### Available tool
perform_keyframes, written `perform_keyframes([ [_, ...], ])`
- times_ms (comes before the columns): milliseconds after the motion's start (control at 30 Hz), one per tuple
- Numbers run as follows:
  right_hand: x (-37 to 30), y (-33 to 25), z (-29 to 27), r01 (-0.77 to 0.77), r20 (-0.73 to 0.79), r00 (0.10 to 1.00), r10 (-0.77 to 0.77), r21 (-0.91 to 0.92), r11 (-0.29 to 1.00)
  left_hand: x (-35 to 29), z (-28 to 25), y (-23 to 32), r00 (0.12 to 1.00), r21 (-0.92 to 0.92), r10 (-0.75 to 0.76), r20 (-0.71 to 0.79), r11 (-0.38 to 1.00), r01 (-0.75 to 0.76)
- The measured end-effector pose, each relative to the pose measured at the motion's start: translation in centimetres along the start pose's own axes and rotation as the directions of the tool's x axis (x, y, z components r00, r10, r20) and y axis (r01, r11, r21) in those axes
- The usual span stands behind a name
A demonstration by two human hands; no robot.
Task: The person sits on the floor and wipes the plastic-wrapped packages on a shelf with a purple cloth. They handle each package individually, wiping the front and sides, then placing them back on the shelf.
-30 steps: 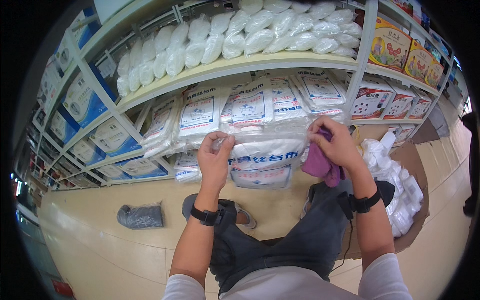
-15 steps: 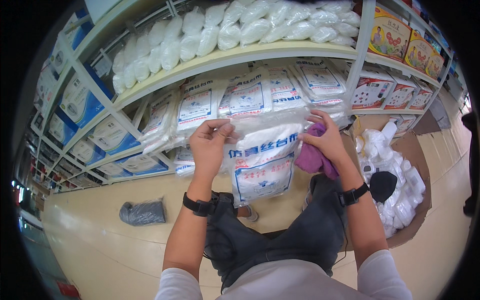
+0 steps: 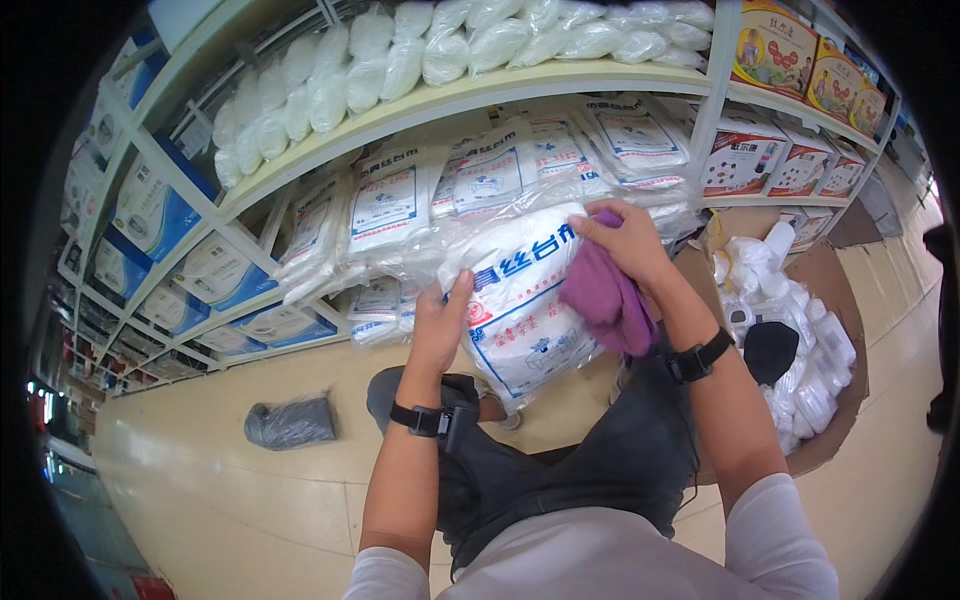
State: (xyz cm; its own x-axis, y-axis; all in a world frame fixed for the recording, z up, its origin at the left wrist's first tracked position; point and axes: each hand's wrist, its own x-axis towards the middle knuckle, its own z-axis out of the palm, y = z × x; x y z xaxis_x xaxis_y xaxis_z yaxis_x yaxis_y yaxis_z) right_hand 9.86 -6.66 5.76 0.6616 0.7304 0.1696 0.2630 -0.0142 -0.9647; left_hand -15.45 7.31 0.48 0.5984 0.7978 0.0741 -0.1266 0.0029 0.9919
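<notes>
A flat white packet in clear plastic (image 3: pixel 525 300), printed in blue and red, is held in front of me, tilted with its upper right corner raised. My left hand (image 3: pixel 440 322) grips its left edge, thumb on the front face and the other fingers mostly hidden behind. At the upper right edge, my right hand (image 3: pixel 622 240) pinches the packet. That same hand also holds a crumpled purple cloth (image 3: pixel 605 300), which hangs over the right part of the packet. Just behind, similar white packets (image 3: pixel 390 195) lie in overlapping piles on the low shelf.
Bundled white plastic-wrapped goods (image 3: pixel 440 55) fill the shelf above. Blue-and-white boxes (image 3: pixel 155 205) line the left shelves; coloured boxes (image 3: pixel 775 50) stand at right. An open carton (image 3: pixel 850 400) holds white bottles and a black item. A grey wrapped bundle (image 3: pixel 290 423) lies on the floor.
The packet has turned and tilted, its right side now higher. My left hand has slid lower along its left edge, and the purple cloth now hangs in front of its right side.
</notes>
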Motion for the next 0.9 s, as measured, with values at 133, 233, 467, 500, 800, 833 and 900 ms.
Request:
perform_keyframes([
  [133, 1.3, -0.1, -0.7, 0.139, -0.553, 0.830, -0.071, 0.082, 0.987, 0.2, 2.6, -0.7, 0.998, -0.247, -0.045, -0.044, 0.969, 0.033],
  [233, -2.2, -4.2, 2.8, 0.276, -0.603, 0.789, -0.120, 0.173, 0.946, 0.0, 3.3, -1.1, 0.996, -0.279, -0.084, 0.015, 0.957, 0.084],
  [467, -6.7, 0.1, 7.5, 0.642, 0.198, 0.696, -0.690, -0.602, 0.475, -1.7, 4.9, -0.5, 0.957, -0.482, -0.097, 0.273, 0.847, 0.223],
  [500, -5.2, 1.4, 6.7, 0.603, 0.132, 0.737, -0.663, -0.573, 0.555, -2.0, 5.2, -0.5, 0.953, -0.437, -0.130, 0.273, 0.866, 0.243],
  [800, 3.7, 13.9, -2.4, -0.257, -0.290, 0.896, 0.336, 0.280, 0.925, -1.9, 7.0, 0.3, 0.956, -0.482, -0.096, 0.279, 0.847, 0.225],
  [833, 2.6, 13.3, -2.6, -0.185, -0.172, 0.930, 0.325, 0.547, 0.816, -1.6, 6.1, 0.0, 0.964, -0.508, -0.118, 0.240, 0.831, 0.228],
  [900, 0.7, 11.9, -2.2, -0.123, 0.065, 0.988, 0.138, 0.875, 0.467, -0.8, 5.2, -0.3, 0.957, -0.529, -0.175, 0.232, 0.803, 0.275],
])
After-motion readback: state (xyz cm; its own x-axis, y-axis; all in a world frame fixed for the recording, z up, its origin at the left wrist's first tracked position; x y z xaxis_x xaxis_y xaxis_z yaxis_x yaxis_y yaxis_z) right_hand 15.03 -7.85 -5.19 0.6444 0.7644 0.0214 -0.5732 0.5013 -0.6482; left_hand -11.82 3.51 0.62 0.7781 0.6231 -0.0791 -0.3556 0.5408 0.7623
